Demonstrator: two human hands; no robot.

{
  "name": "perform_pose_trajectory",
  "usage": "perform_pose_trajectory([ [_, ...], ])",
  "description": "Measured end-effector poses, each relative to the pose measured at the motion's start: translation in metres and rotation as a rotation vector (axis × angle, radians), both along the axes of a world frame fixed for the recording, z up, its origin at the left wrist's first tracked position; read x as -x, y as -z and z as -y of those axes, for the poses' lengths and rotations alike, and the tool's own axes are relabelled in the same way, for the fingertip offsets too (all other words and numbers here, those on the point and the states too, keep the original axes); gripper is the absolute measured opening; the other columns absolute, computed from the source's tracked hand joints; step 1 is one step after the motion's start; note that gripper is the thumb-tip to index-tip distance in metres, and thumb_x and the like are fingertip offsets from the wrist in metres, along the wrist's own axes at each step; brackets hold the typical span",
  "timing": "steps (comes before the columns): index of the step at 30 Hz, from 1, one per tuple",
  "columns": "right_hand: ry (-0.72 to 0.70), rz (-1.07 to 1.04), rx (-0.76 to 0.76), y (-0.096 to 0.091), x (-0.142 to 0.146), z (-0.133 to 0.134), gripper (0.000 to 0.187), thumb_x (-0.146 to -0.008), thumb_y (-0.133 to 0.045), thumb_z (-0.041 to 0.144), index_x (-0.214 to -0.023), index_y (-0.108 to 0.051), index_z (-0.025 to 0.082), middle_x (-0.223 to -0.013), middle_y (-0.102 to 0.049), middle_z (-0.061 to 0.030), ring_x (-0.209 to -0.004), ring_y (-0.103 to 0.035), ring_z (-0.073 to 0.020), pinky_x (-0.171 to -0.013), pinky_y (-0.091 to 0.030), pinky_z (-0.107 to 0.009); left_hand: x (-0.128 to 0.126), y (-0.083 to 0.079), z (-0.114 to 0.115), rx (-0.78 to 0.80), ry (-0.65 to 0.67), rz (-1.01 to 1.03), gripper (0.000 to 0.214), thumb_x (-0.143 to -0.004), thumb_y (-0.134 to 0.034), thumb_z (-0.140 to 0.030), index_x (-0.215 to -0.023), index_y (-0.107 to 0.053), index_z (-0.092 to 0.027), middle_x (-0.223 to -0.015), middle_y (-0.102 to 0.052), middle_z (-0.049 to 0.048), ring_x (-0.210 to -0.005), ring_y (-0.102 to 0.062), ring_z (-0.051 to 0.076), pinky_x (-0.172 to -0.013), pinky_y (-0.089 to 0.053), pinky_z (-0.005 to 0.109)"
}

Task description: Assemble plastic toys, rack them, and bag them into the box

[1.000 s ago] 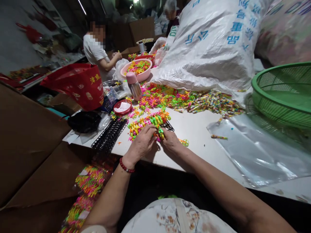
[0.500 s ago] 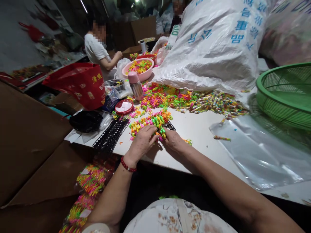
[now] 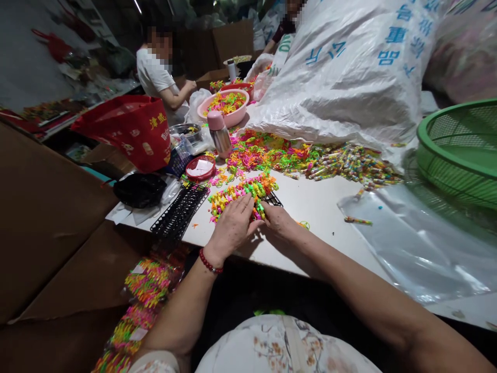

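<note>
Rows of small bright plastic pieces [image 3: 221, 196] in yellow, pink, green and orange stand in a black plastic rack [image 3: 275, 199] near the table's front edge. My left hand [image 3: 232, 225] lies over the front rows, its fingers stretched out together and its thumb reaching toward my right hand. At the rack's right end, my right hand [image 3: 281, 223] has its fingers curled in against the pieces; its fingertips are partly hidden, and what they hold cannot be made out. Left of the hands lies another black rack [image 3: 179, 211] with no coloured pieces in it.
Behind the rack spreads a heap of loose coloured pieces [image 3: 267, 153], with wrapped sticks [image 3: 345, 166] on its right. A pink-capped flask [image 3: 219, 135] and a red basket [image 3: 201, 175] stand behind. Clear plastic bags [image 3: 404, 243] and a green sieve [image 3: 446, 160] lie right. A person [image 3: 157, 77] sits beyond.
My left hand's fingers have straightened from a bent grip and now lie flatter over the pieces. My right hand stays at the rack's right end. The view has shifted slightly.
</note>
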State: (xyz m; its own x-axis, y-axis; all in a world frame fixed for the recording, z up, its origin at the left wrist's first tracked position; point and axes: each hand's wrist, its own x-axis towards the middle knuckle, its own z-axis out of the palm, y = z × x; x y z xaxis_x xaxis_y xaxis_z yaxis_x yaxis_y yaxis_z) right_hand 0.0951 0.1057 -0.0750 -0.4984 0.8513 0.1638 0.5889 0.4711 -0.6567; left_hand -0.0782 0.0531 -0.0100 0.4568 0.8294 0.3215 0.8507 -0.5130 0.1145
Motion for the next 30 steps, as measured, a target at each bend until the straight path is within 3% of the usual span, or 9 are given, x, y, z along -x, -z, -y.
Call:
perform_pose_trajectory([
  [4, -0.007, -0.058, 0.019, -0.002, 0.000, -0.001, 0.019, -0.085, -0.047, 0.015, -0.099, -0.058, 0.020, -0.083, -0.068, -0.0043, -0.070, -0.057, -0.0173, -0.066, -0.041, -0.025, -0.001, 0.001, 0.000, 0.022, -0.023, -0.012, 0.061, -0.086, -0.063, -0.030, -0.140, -0.042, -0.011, -0.146, -0.046, 0.0187, -0.135, -0.044, 0.030, -0.113, -0.037, 0.047],
  [8, -0.034, -0.003, -0.026, 0.000, 0.001, 0.000, 0.012, -0.086, -0.052, 0.023, -0.095, -0.059, 0.018, -0.082, -0.067, -0.0064, -0.070, -0.055, -0.0185, -0.065, -0.040, -0.027, 0.002, -0.001, 0.000, 0.038, 0.006, 0.022, 0.060, -0.089, -0.060, -0.038, -0.140, -0.042, -0.013, -0.144, -0.048, 0.0185, -0.135, -0.044, 0.030, -0.112, -0.037, 0.048],
  [12, -0.073, 0.012, -0.061, 0.008, 0.002, -0.001, 0.010, -0.086, -0.052, 0.021, -0.093, -0.059, 0.018, -0.088, -0.067, -0.0062, -0.075, -0.056, -0.0176, -0.070, -0.041, -0.026, 0.003, -0.002, 0.001, -0.006, 0.039, 0.095, 0.063, -0.094, -0.052, -0.038, -0.147, -0.031, -0.013, -0.145, -0.047, 0.0181, -0.136, -0.043, 0.027, -0.112, -0.038, 0.046],
  [17, -0.067, 0.004, -0.063, 0.011, 0.006, -0.005, 0.023, -0.085, -0.049, 0.012, -0.105, -0.061, 0.014, -0.099, -0.068, -0.0106, -0.083, -0.059, -0.0193, -0.077, -0.044, -0.028, -0.001, -0.002, -0.002, -0.025, 0.074, -0.097, 0.045, -0.099, -0.040, -0.027, -0.143, -0.042, -0.019, -0.151, -0.042, 0.0089, -0.143, -0.032, 0.026, -0.113, -0.034, 0.047],
  [22, -0.054, -0.014, -0.036, -0.004, 0.011, -0.003, 0.019, -0.087, -0.052, 0.014, -0.102, -0.065, 0.015, -0.096, -0.070, -0.0090, -0.084, -0.062, -0.0190, -0.077, -0.046, -0.028, -0.002, 0.002, -0.004, -0.059, 0.046, -0.127, 0.048, -0.098, -0.042, -0.034, -0.142, -0.044, -0.014, -0.151, -0.041, 0.0135, -0.142, -0.035, 0.026, -0.113, -0.034, 0.045],
  [25, -0.009, -0.023, -0.044, -0.016, -0.010, 0.002, 0.020, -0.087, -0.055, 0.015, -0.104, -0.066, 0.016, -0.100, -0.070, -0.0090, -0.089, -0.063, -0.0190, -0.082, -0.047, -0.029, 0.000, 0.003, -0.004, -0.065, 0.065, -0.145, 0.051, -0.097, -0.045, -0.037, -0.143, -0.043, -0.013, -0.152, -0.039, 0.0145, -0.143, -0.034, 0.028, -0.114, -0.033, 0.046],
  [28, 0.151, -0.114, -0.126, -0.024, -0.059, 0.017, 0.027, -0.091, -0.052, 0.019, -0.115, -0.063, 0.016, -0.109, -0.067, -0.0105, -0.093, -0.063, -0.0185, -0.085, -0.047, -0.030, 0.002, -0.001, -0.003, -0.046, 0.090, -0.167, 0.059, -0.095, -0.049, -0.041, -0.145, -0.039, -0.012, -0.156, -0.032, 0.0153, -0.145, -0.028, 0.028, -0.115, -0.031, 0.046],
  [30, 0.295, -0.096, -0.157, -0.025, -0.095, 0.033, 0.024, -0.091, -0.052, 0.022, -0.109, -0.066, 0.016, -0.105, -0.066, -0.0103, -0.084, -0.063, -0.0183, -0.080, -0.049, -0.031, 0.002, -0.006, -0.003, -0.042, 0.103, -0.173, 0.063, -0.094, -0.049, -0.042, -0.148, -0.034, -0.013, -0.157, -0.028, 0.0155, -0.146, -0.026, 0.028, -0.116, -0.028, 0.046],
])
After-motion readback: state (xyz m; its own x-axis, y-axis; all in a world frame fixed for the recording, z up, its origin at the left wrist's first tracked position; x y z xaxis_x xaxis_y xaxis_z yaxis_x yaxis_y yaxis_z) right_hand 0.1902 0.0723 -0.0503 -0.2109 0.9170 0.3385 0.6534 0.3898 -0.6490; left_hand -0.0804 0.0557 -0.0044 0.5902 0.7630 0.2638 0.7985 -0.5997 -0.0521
